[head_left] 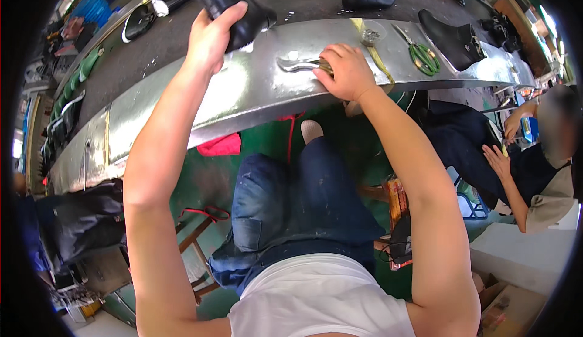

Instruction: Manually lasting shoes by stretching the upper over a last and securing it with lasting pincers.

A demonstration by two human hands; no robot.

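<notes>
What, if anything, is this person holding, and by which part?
Left grip holds a black boot, thumb across its upper; which end is unclear. Right grip covers handles of pliers; whether it clasps them can't be told.

There are at least three black boots (450, 42), one pair of pliers (296, 65), one pair of green-handled scissors (424, 58), one small clear dish (372, 33), one metal-edged surface (261, 91) and at least one co-worker (532, 176).

Green floor (358, 142) below 1 long, glare-lit, metal-edged bench (243, 88).

Shiny metal pliers (294, 64), smooth boot (254, 21)
</notes>
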